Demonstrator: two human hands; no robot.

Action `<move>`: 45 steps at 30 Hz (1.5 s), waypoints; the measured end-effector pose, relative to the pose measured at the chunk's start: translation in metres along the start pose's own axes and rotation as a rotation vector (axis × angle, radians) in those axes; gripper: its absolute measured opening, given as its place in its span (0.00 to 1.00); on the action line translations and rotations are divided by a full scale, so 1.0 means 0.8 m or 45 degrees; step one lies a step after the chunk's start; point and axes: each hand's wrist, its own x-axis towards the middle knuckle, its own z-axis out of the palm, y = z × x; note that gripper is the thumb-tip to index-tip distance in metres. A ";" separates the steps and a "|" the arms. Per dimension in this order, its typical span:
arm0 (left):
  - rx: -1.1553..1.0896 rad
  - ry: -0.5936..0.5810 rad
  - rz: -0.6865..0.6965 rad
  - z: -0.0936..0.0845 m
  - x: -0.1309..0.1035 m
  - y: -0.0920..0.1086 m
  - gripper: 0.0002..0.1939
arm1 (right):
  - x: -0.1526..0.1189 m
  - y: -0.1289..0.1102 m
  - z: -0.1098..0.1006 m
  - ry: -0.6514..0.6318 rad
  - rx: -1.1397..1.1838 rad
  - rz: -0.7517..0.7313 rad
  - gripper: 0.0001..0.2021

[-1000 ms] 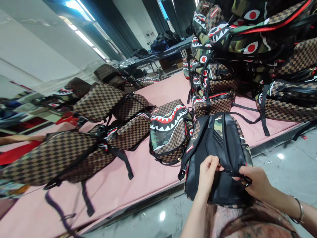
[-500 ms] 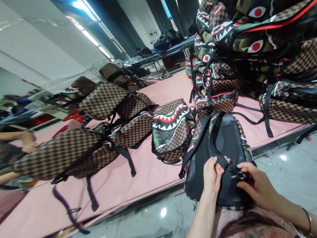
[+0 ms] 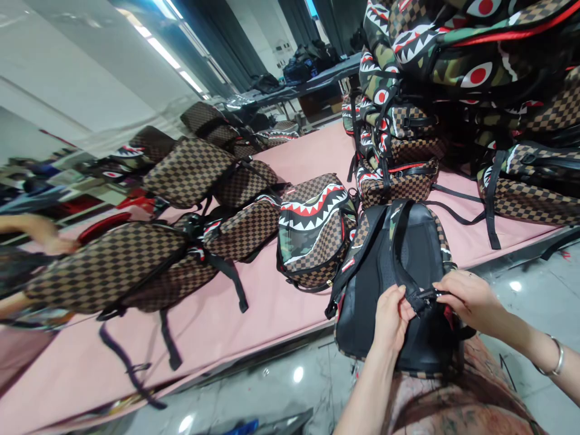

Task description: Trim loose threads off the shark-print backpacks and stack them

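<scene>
**Left hand (image 3: 392, 311) and right hand (image 3: 471, 299) pinch the strap (image 3: 399, 254) of a black-backed backpack (image 3: 423, 241)**

The left thumb and fingers are closed on the lower end of the strap. Just beside them, the right thumb and forefinger are pinched on a short piece of black webbing (image 3: 428, 294) that meets that end; the exact fitting between the two is too small to make out. The right wrist wears a metal bracelet (image 3: 559, 356).

The backpack lies with its padded back facing up, its bottom by the person's patterned clothing (image 3: 453, 411) and its upper part over the edge of a pink-topped table (image 3: 272, 308). Its sides show a checked and camouflage print.

Just left of the backpack, a shark-mouth bag (image 3: 312, 235) sits on the table. Farther left lie several brown checked bags (image 3: 109, 266) with black straps trailing, and at the far left another person's hand (image 3: 58, 238) is near one of them; its grip is too blurred to tell. Beyond the backpack and to its right rises a pile of bags (image 3: 480, 54) with teeth and red eyes. Well beyond the backpack, dark bags (image 3: 308, 60) rest on another table (image 3: 290, 90), before dark curtains (image 3: 222, 45).
</scene>
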 end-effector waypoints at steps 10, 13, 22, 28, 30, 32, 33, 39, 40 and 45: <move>0.028 -0.043 -0.027 0.001 0.002 0.002 0.14 | 0.007 0.005 -0.012 -0.187 0.104 -0.067 0.13; 0.019 -0.025 -0.026 0.002 0.001 0.002 0.15 | 0.013 0.001 -0.013 -0.209 0.070 -0.079 0.14; 0.050 -0.021 -0.029 0.001 0.002 0.000 0.15 | 0.013 0.001 -0.007 -0.119 0.051 -0.063 0.15; 0.073 -0.056 -0.050 0.003 0.003 0.004 0.13 | 0.014 0.000 -0.011 -0.036 0.523 0.345 0.08; 0.073 -0.062 -0.055 0.004 0.003 0.005 0.13 | 0.020 -0.003 -0.016 -0.111 0.623 0.424 0.11; 0.065 -0.039 -0.045 0.006 0.002 0.005 0.14 | 0.026 -0.006 -0.017 -0.203 0.659 0.399 0.13; 0.066 -0.019 -0.040 0.006 0.001 0.005 0.15 | 0.029 -0.008 -0.016 -0.252 0.658 0.382 0.13; 0.145 0.062 0.031 0.009 -0.003 0.004 0.17 | 0.038 -0.020 0.003 -0.371 0.754 0.430 0.07; 0.155 0.044 0.034 0.009 -0.003 0.005 0.16 | 0.037 -0.021 0.005 -0.321 0.803 0.493 0.10; 0.118 0.007 0.076 -0.004 0.005 0.006 0.13 | 0.023 -0.008 0.007 0.041 1.253 0.898 0.16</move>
